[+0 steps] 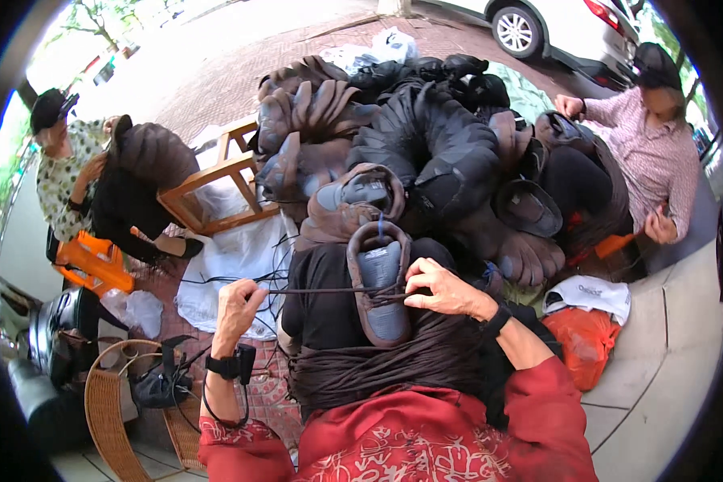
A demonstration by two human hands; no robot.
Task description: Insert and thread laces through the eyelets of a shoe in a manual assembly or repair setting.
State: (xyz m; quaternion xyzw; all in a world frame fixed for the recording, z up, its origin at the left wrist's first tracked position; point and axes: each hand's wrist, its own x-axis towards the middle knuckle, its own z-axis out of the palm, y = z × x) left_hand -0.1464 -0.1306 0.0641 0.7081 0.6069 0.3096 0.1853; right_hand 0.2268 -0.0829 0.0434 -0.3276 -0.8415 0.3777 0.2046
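Note:
A brown shoe upper with a grey tongue (384,277) rests on my dark-trousered lap, its toe end away from what I can see clearly. One dark shoelace (309,292) runs taut across it toward the left. My left hand (239,308) is closed in a pinch on that lace, out to the left of the upper. At the upper's right edge, my right hand (444,289) pinches the lace where it meets the eyelets; its fingertips are close against the shoe. A thick bundle of dark laces (377,369) lies over my lap, below the upper.
Before me is a big heap of nested dark and brown uppers (426,145). People sit on both sides, handling uppers. A wooden stool frame (217,181), a white sheet (217,273), an orange stool (96,261), a wicker chair (108,410) and a red bag (582,345) surround me.

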